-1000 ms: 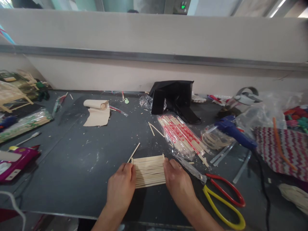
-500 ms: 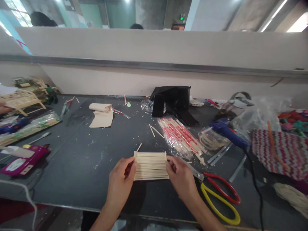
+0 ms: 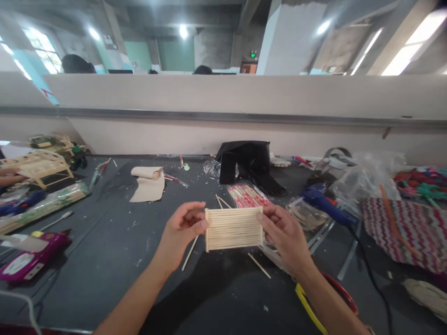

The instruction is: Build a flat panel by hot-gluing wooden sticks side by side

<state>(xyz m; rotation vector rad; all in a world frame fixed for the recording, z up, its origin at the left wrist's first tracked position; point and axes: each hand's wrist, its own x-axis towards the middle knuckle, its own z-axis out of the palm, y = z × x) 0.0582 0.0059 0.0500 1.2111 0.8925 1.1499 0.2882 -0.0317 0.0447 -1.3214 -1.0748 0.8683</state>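
Between my hands is a small rectangular panel of wooden sticks [image 3: 234, 229], its rows lying side by side with a crosswise stick along each short end. My left hand [image 3: 183, 230] pinches the panel's left end between thumb and fingers. At the right end, my right hand [image 3: 284, 232] grips it with the thumb on the front face. The panel is raised above the dark table [image 3: 115, 260] and tilted toward me. Below it lie a loose stick [image 3: 189, 253] on the left and another loose stick [image 3: 259, 265] on the right.
Packaged red-marked sticks [image 3: 247, 195] lie behind the panel, near a black folded object [image 3: 251, 163]. To the right are a blue glue gun [image 3: 328, 204] with its cord and scissors [image 3: 309, 309], partly under my right forearm. A purple device [image 3: 33, 256] and rolled cloth [image 3: 148, 184] are leftward.
Both hands have lifted the stick panel off the table and moved it slightly right, uncovering loose sticks beneath. The head view has tilted upward.
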